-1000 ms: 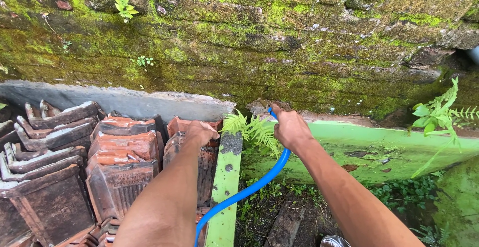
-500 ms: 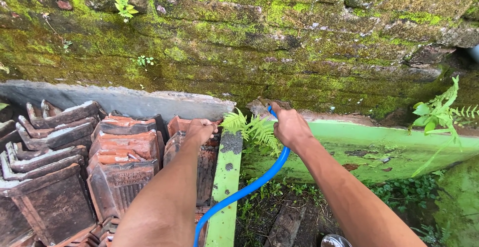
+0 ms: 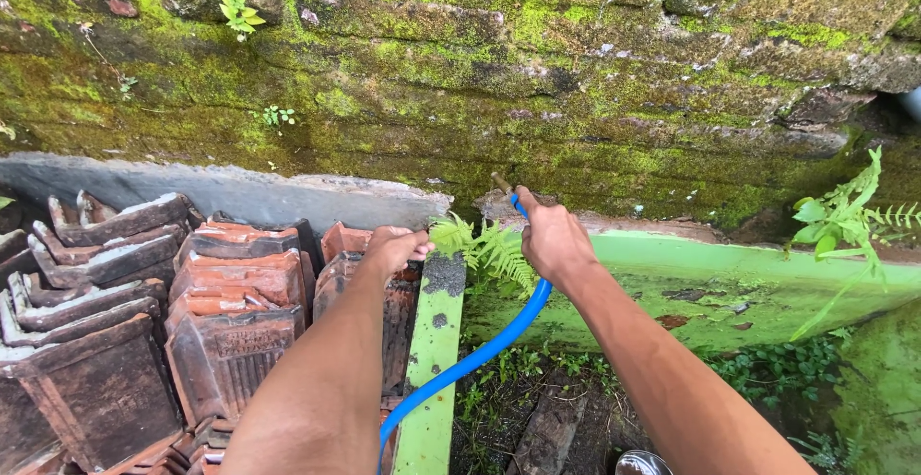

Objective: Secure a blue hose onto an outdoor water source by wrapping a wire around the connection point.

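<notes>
Soft, even daylight falls from above, bright without glare, so the mossy wall point(image 3: 460, 72) and the stacked tiles point(image 3: 173, 302) show clear texture and only faint shadows in their gaps. Focus is sharp across the middle. The wide lens bends straight lines toward the edges, and the forearms at the bottom look stretched and slightly soft.

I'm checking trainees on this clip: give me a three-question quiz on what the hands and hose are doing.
1. True or false: the right hand grips the blue hose.
2. What does the left hand rest on: A stacked clay roof tiles, B the fern, C the mossy wall?
3. What colour is the board beside the tiles?

Key: 1 true; 2 A; 3 green.
</notes>
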